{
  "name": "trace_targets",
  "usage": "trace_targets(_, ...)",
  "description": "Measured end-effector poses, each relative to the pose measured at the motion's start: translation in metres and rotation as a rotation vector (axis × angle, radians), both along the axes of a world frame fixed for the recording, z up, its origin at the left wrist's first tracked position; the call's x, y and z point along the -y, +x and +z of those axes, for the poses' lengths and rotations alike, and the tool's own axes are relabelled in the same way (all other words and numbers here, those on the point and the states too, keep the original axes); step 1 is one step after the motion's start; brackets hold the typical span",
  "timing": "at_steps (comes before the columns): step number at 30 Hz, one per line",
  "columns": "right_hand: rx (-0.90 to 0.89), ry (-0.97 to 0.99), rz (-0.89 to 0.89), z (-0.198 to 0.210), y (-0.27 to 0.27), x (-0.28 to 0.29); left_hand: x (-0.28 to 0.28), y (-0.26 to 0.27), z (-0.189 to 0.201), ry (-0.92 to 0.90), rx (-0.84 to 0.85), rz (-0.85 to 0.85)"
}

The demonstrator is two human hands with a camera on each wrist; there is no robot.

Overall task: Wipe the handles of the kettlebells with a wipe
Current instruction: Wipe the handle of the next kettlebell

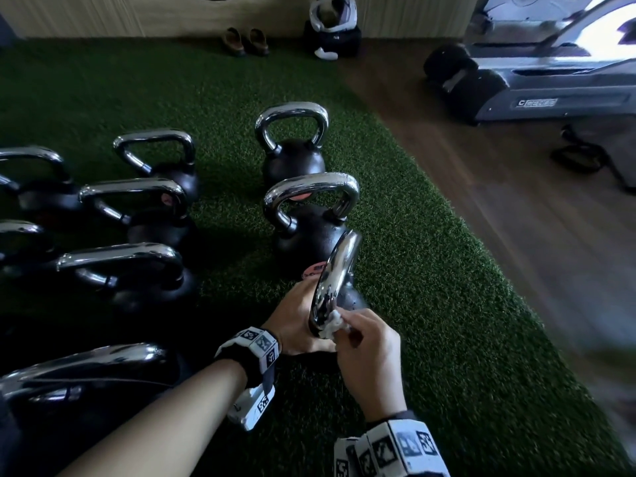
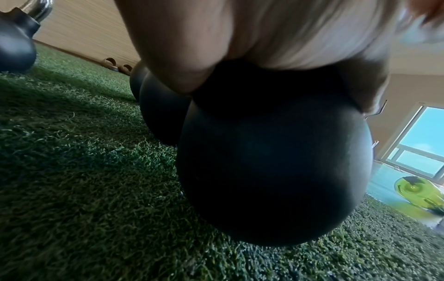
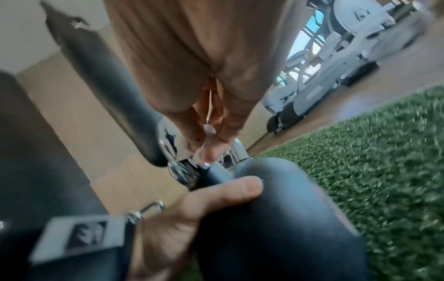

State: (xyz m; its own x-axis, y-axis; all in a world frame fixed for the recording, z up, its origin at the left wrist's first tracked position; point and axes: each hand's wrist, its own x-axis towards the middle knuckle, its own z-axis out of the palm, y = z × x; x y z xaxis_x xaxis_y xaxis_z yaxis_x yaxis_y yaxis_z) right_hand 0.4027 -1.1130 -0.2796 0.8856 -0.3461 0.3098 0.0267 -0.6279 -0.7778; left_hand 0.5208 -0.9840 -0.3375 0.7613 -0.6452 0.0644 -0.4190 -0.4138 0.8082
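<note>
tilted black kettlebell (image 1: 351, 297), chrome handle (image 1: 335, 273); crumpled white wipe (image 1: 332, 325)

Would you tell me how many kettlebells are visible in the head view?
9 kettlebells. Right column: far, middle, and the held one. Next column: three. Left edge: two. Nearest, bottom left: one. Others may be out of frame.

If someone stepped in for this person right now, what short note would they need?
Left hand: grips the black ball of the nearest chrome-handled kettlebell, steadying it on the green turf.
Right hand: pinches the crumpled white wipe against the lower end of that chrome handle.
Done: cannot tell which handles are already wiped.
Left: finish this handle; two more kettlebells stand behind it, and a group stands to the left.
</note>
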Motion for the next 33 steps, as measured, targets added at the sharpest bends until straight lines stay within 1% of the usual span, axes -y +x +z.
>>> trace_targets(2,-0.043,-0.057,0.074,-0.004,0.001,0.004,-0.003,-0.003,0.002,0.019,-0.017,0.015)
trace_targets(5,-0.072,-0.114,0.171,-0.001,0.006,0.023,-0.003,-0.007,0.006,0.014,0.005,-0.031)
trace_targets(8,-0.124,-0.080,0.165,0.008,0.017,0.040,-0.003,-0.013,0.009,0.034,0.065,-0.108)
trace_targets(10,-0.197,-0.035,0.196,0.012,0.024,0.044,-0.007,-0.020,0.010,0.035,0.095,-0.095)
trace_targets(13,-0.207,-0.066,0.363,0.011,0.027,0.037,-0.016,-0.033,0.007,-0.046,0.118,-0.073)
trace_targets(15,-0.231,-0.096,0.489,0.009,0.024,0.029,-0.020,-0.038,0.003,-0.066,0.129,-0.072)
trace_targets(16,-0.239,-0.103,0.518,0.007,0.021,0.025,-0.020,-0.039,0.000,-0.064,0.136,-0.070)
trace_targets(19,-0.214,-0.089,0.529,0.003,0.013,0.025,-0.019,-0.040,0.001,-0.056,0.131,-0.047)
trace_targets(22,-0.211,-0.033,0.558,0.003,0.011,0.033,-0.017,-0.039,0.003,-0.071,0.128,-0.060)
trace_targets(25,-0.205,-0.049,0.595,0.002,0.011,0.033,-0.018,-0.040,0.000,-0.038,0.145,-0.064)
trace_targets(28,-0.251,-0.033,0.588,0.005,0.010,0.030,-0.018,-0.040,-0.003,-0.084,0.065,-0.056)
trace_targets(30,-0.291,0.034,0.573,0.006,0.008,0.032,-0.020,-0.038,-0.007,-0.040,0.072,-0.053)
trace_targets(31,-0.322,0.089,0.574,0.008,0.005,0.033,-0.021,-0.038,-0.010,0.023,0.104,-0.061)
trace_targets(33,-0.400,0.273,0.582,0.012,0.001,0.036,-0.022,-0.037,-0.019,0.212,0.208,-0.109)
